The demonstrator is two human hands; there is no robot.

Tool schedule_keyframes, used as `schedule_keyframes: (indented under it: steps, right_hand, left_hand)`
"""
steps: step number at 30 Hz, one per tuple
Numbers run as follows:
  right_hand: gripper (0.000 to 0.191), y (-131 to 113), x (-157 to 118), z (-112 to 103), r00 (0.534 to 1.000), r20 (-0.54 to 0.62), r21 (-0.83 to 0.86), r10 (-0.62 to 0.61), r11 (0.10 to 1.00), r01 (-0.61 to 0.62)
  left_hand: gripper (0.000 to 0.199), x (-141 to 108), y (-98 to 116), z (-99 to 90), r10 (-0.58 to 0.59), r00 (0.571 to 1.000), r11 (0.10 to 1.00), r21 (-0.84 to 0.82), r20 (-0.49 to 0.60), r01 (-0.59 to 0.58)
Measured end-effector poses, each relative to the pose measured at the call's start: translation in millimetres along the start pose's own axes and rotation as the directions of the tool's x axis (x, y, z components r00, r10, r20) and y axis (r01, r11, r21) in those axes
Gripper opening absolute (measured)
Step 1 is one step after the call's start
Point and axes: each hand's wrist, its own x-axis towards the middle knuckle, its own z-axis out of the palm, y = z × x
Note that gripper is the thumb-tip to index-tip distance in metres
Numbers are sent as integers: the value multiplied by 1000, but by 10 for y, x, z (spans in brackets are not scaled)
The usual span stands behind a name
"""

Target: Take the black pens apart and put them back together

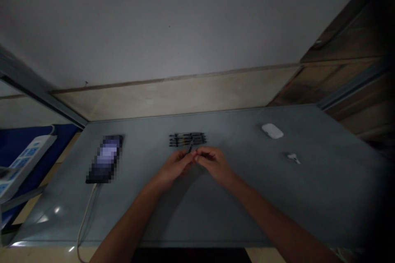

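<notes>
In the middle of the table, my left hand [176, 167] is closed round a slim dark pen [190, 146], whose upper end sticks up past the thumb and forefinger. My right hand [215, 165] meets it from the right, thumb and forefinger pinched together against the left fingertips. Whatever those right fingers grip is hidden. Just beyond both hands, several dark pens [177, 139] lie side by side in a stack of rows, pointing left and right.
A phone [105, 158] with a white cable [86, 211] lies on the grey table [247, 213] at the left. On the right are a white earbud case [272, 130] and one earbud [293, 158]. A white power strip [26, 164] rests beyond the left edge. A wall [173, 94] stands behind.
</notes>
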Motion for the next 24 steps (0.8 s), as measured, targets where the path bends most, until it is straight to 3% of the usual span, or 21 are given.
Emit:
schedule_keyframes:
  steps: [4,8,15,24]
  right_hand:
    - [24,-17,-9,1,999,28,3,-28,1000,28]
    - [23,-76,-24,6,997,62,-4,-39,999,40]
    - [23,-92,-15,-7,997,69,-54,-36,998,40]
    - [23,-69,-36,15,997,23,-84,-69,994,71]
  left_hand:
    - [51,-46,23,-8,-136,982,970,-182,131,158]
    - [54,-39,11,-56,-140,958,938,-276,251,209]
    - [53,-11,-14,-70,-80,958,934,-314,274,168]
    - [49,-20,-67,-31,-92,947,922,-332,309,198]
